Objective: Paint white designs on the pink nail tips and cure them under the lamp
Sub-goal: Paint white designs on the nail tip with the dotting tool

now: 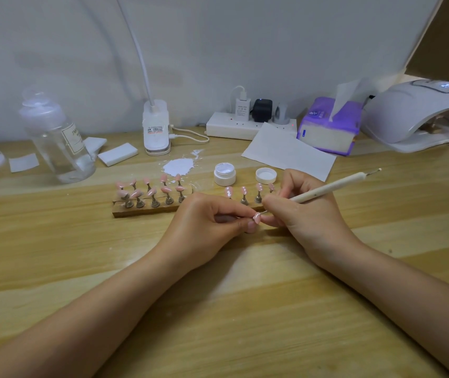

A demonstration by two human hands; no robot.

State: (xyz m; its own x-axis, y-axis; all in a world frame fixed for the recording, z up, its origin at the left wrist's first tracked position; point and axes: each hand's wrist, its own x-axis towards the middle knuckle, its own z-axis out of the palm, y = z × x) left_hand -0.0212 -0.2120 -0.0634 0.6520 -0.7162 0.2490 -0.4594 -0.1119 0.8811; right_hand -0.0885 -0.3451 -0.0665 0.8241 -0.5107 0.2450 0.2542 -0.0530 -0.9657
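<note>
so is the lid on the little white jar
No, the jar stands open behind the nail stands, and its lid lies apart on the table to its right.

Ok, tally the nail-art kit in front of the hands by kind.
Pink nail tips on stands: 14
Held pink nail tip, in the left hand: 1
White gel jar: 1
Jar lid: 1
Dotting pen: 1
Total: 18
</note>
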